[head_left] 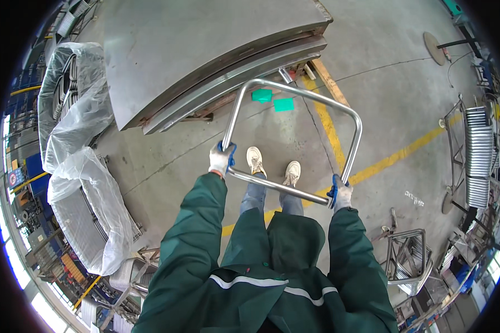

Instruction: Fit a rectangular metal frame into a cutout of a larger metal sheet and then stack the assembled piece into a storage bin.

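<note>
Green jacket [244, 305] nearest; left hand [219, 159], right hand [341, 194] clamped on metal frame [305, 95]; holding step, I judge; next move wants even grip.

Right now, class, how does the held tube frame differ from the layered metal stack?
The tube frame is a slim outline, open in the middle; the metal stack is broad, flat-topped and layered. The metal stack looks far larger than the tube frame. The left hand and the right hand hold up the tube frame; neither touches the metal stack. Both are grey with a metallic sheen.
</note>
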Demonstrator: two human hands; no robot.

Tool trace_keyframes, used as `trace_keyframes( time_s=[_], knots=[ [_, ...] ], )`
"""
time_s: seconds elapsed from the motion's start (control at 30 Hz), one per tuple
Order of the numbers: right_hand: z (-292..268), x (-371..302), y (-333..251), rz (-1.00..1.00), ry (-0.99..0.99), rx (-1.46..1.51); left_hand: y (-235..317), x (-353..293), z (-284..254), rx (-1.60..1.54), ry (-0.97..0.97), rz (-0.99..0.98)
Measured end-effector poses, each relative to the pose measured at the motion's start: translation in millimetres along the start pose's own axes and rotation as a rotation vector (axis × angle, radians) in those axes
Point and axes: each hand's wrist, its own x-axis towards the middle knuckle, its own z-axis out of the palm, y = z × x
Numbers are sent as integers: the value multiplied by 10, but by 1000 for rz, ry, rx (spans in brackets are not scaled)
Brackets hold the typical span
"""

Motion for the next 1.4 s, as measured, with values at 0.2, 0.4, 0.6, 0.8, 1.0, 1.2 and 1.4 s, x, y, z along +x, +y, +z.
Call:
trace_keyframes(
  time_s=[0.2, 0.4, 0.6, 0.8, 1.0, 1.2, 1.4],
  knots=[
    [972, -31, -202, -9, -130, 125, 20, 675, -389, -483, 27, -45],
    [2234, 126, -521, 47, -273, 163, 40, 1185, -850, -918, 87, -49],
    [2621, 274, -598, 32, -194, 42, 64, 1366, -1023, -805, 171, -28],
    [2662, 238, -656, 83, -147, 2, 16, 1418, -1086, -759, 231, -73],
    [2716, 198, -725, 91, -62, -53, 116, 1425, -1043, -704, 256, -119],
    [2646, 230, -877, 17, -180, -12, 94, 1499, -991, -752, 262, -94],
    [2655, 4, -1005, -44, -272, -176, 89, 1282, -831, -745, 442, -89]
  ],
)
